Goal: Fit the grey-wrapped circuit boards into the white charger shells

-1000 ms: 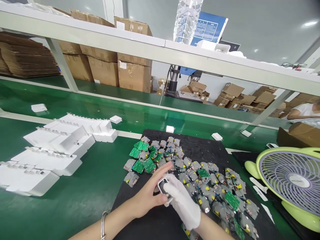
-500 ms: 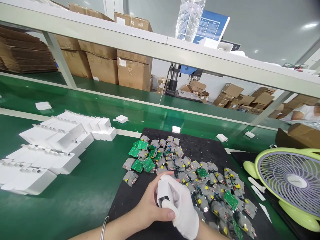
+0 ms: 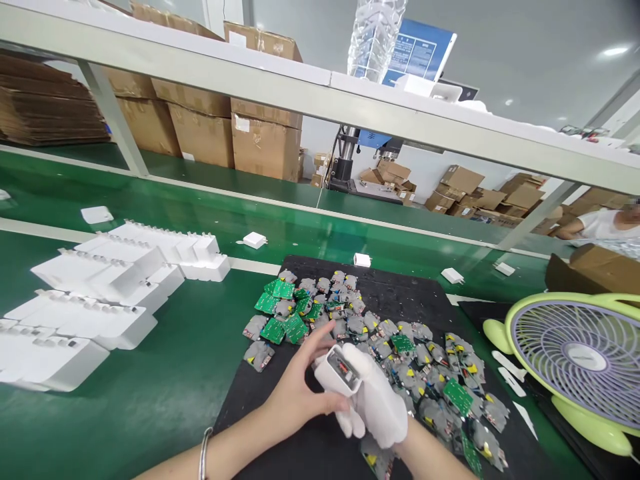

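White housing: lower centre of the frame, raised above the mat between the two hands; its open end (image 3: 344, 371) faces up toward the camera, apparently so that the interior can be seen.
Right hand: gloved (image 3: 383, 400); closed on the white housing (image 3: 326, 377), thumb near the rim and fingers below, a grip that likely keeps the opening unobstructed.
Left hand: bare (image 3: 295, 387); thumb and forefinger spread wide around the housing's left side, probably to steady it; firm pressure cannot be confirmed.
Circuit assemblies: spread across the centre and lower right on the black mat (image 3: 410, 290), some green boards (image 3: 295, 328) face up; placement near the hands presumably shortens the reach.
White units: packed in rows (image 3: 107, 320) at left on the green bench (image 3: 175, 380), prongs along their upper edges; close rows likely save space and keep a common orientation.
Single plug units: well apart behind the mat, one (image 3: 363, 260) at centre; reason for spacing not evident.
Fan: right edge (image 3: 585, 357), grille tilted upward, beside the mat and apart from the hands; position presumably leaves the work area unobstructed.
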Demonstrator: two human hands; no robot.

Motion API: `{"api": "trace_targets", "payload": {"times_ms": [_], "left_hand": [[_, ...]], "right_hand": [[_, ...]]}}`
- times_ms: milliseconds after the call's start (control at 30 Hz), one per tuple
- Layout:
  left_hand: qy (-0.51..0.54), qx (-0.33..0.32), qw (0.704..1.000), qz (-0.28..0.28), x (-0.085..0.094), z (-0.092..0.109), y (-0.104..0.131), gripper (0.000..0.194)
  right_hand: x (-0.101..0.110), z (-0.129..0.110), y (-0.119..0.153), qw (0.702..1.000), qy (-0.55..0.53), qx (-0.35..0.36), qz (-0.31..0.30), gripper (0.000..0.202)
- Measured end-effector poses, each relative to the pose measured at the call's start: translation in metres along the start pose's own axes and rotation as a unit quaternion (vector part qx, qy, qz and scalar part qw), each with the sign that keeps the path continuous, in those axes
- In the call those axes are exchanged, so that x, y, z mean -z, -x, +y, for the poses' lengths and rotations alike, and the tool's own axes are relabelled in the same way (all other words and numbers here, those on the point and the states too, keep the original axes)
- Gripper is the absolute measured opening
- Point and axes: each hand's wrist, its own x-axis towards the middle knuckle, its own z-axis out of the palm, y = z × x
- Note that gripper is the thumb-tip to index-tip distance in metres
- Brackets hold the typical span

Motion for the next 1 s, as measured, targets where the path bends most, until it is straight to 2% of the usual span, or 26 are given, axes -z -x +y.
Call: {"api": "trace_targets", "payload": {"times_ms": [100, 167, 300, 400, 567, 733, 867, 1000], "left_hand": [[-0.104, -0.036, 0.994, -0.022, 0.001, 0.010, -0.003, 0.043], [-0.130, -0.047, 0.990, -0.013, -0.001, 0.014, -0.003, 0.031], [-0.150, -0.005, 0.988, 0.044, -0.004, 0.012, -0.001, 0.027], [-0.134, 0.028, 0.989, 0.060, -0.004, 0.010, 0.000, 0.029], [-0.123, 0.036, 0.990, 0.062, -0.004, 0.008, 0.000, 0.029], [-0.161, 0.028, 0.985, 0.054, -0.004, 0.006, 0.000, 0.028], [-0.223, -0.054, 0.972, 0.056, 0.006, 0.008, -0.006, 0.031], [-0.292, -0.108, 0.940, 0.137, 0.020, 0.008, -0.015, 0.023]], "right_hand": [[-0.002, -0.006, -0.004, 0.995, -0.099, -0.013, 0.032, 0.065], [-0.004, -0.008, -0.007, 0.984, -0.166, -0.033, 0.050, 0.060], [0.002, 0.001, -0.009, 0.970, -0.201, -0.137, -0.007, 0.069], [0.010, 0.008, -0.009, 0.957, -0.219, -0.188, -0.035, 0.075], [0.010, 0.003, -0.008, 0.943, -0.246, -0.218, -0.046, 0.075], [0.006, -0.003, -0.009, 0.947, -0.243, -0.208, 0.005, 0.057], [0.024, -0.029, -0.006, 0.945, -0.199, -0.260, -0.014, 0.052], [0.058, -0.071, -0.014, 0.966, -0.188, -0.154, 0.089, 0.029]]}}
